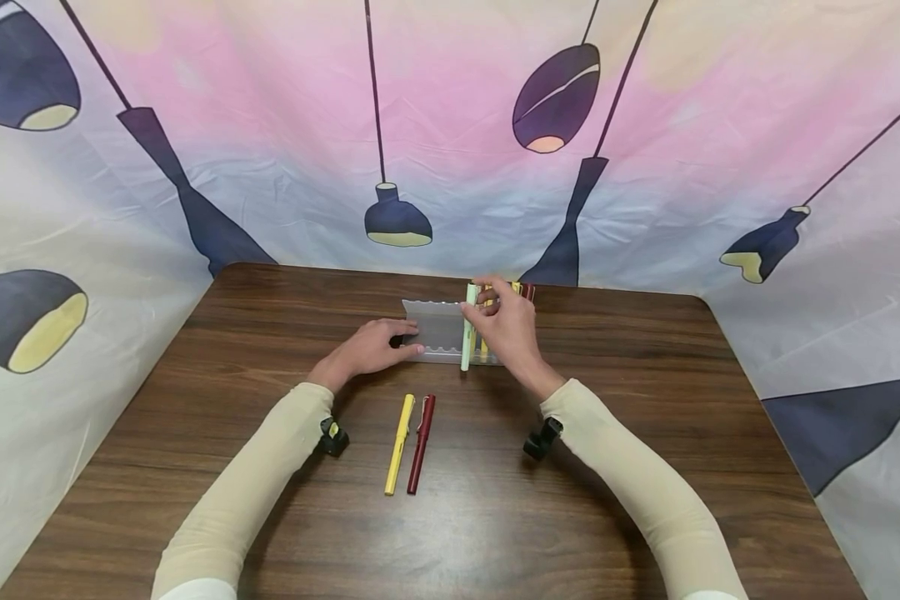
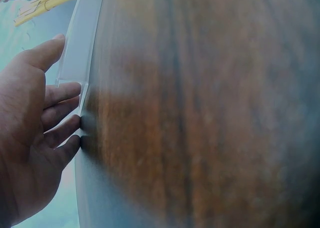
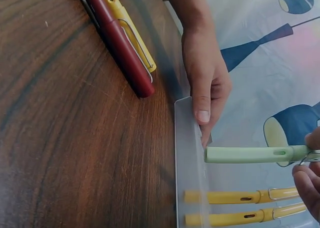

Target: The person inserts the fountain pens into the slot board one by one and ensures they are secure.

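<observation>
Both forearms reach inward across the table [image 1: 480, 533]. The left hand [image 1: 375, 343] lies low at the left end of the clear holder [image 1: 437, 327] — fingers extended and loosely spread, thumb apart, touching its end without grasping it. The right hand [image 1: 508, 329] is bent over the holder's middle, thumb and fingertips pinching a pale green pen [image 1: 467, 333] near its clip. Whether that pen's lower end touches the holder is hard to tell. Two yellow pens [image 3: 247, 197] sit beside it — a yellow pen [image 1: 399, 446] and a dark red pen [image 1: 422, 446] lie nearer the person.
</observation>
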`<state>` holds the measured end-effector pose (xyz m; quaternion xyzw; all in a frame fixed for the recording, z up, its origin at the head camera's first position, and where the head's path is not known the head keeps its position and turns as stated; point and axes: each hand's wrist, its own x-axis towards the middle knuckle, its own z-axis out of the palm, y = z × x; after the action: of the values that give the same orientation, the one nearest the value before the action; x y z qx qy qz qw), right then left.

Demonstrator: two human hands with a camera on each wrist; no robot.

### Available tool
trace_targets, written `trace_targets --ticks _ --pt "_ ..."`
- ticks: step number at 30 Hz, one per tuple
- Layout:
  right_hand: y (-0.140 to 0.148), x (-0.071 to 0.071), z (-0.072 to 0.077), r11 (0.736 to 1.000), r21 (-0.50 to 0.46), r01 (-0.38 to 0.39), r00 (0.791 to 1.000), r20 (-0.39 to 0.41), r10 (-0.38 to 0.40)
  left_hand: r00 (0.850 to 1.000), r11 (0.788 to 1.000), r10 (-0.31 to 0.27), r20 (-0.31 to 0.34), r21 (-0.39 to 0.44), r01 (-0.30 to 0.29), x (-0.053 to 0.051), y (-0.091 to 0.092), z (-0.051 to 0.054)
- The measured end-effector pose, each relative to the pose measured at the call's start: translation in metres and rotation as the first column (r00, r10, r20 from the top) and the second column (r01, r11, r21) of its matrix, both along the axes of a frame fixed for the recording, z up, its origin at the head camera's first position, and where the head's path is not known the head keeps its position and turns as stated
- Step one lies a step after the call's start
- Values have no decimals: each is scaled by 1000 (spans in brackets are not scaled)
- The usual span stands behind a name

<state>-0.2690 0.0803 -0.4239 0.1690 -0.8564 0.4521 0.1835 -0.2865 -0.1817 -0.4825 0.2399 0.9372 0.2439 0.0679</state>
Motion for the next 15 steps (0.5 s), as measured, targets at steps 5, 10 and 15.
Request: trace_targets --ticks 5,10,15 --pt "-3 -5 -2 1000 -13 21 999 -24 -22 1000 1000 4 1 2 -4 1 0 0" --pt "-5 -9 -4 999 -24 43 998 -48 -44 1000 1000 4 7 5 -5 0 0 0" --pt "-7 -12 -6 998 -15 56 995 -77 -57 1000 1000 2 5 5 -2 0 0 0"
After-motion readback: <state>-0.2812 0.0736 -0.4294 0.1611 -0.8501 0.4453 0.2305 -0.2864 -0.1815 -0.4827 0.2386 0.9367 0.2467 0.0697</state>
